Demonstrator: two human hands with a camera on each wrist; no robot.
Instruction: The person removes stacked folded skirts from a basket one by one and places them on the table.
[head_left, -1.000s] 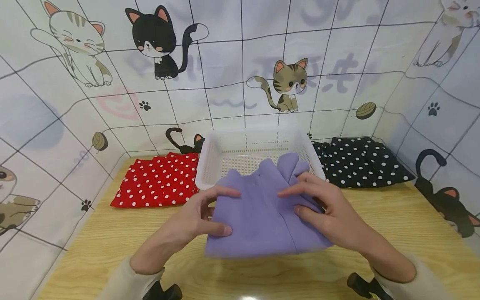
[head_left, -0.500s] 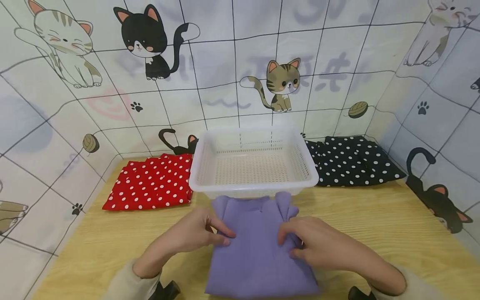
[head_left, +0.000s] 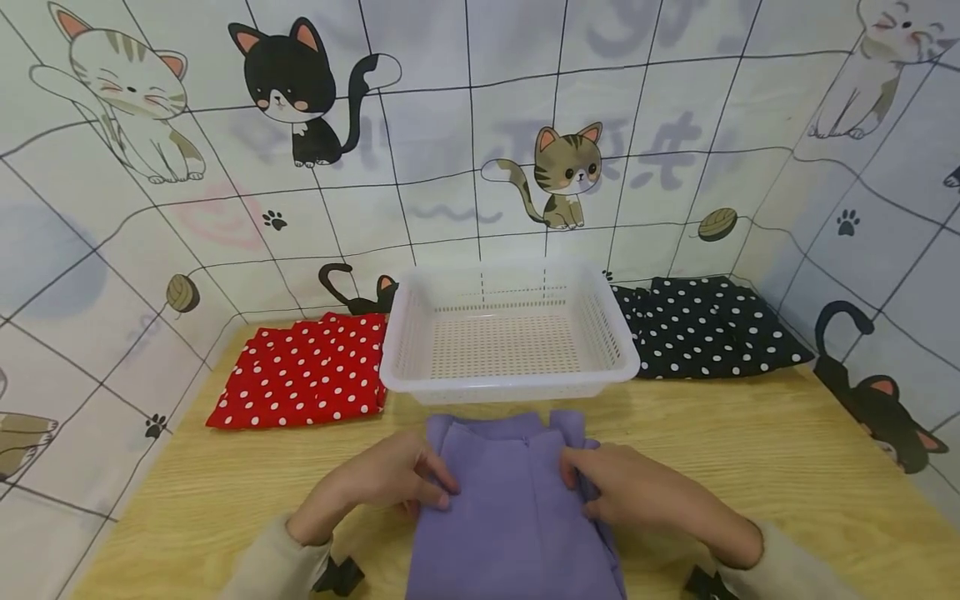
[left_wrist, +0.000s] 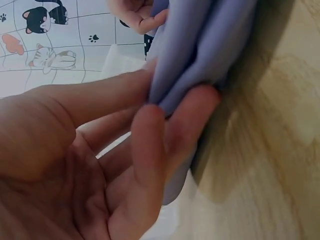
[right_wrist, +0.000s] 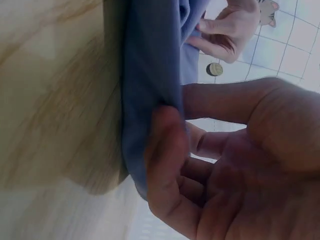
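A folded purple garment [head_left: 504, 525] lies toward the table's front edge, its lower end cut off by the head view. My left hand [head_left: 390, 482] pinches its left side between thumb and fingers. On the opposite side, my right hand [head_left: 628, 492] grips the garment's edge. In the left wrist view, layered folds of the purple cloth [left_wrist: 192, 55] sit between the fingers and thumb. The right wrist view has the cloth [right_wrist: 150, 75] caught the same way, with ribbed fabric near its top.
A white perforated plastic basket [head_left: 510, 385] stands just behind the garment. Red polka-dot cloth [head_left: 303, 375] lies folded to its left, black polka-dot cloth [head_left: 708, 329] to its right. Cat-printed sheeting [head_left: 442, 150] walls the wooden table [head_left: 750, 442] at back and sides.
Both hands have brought the garment down and toward me, from in front of the basket onto the table. In the last half second it slid slightly nearer. The basket's inside is now uncovered.
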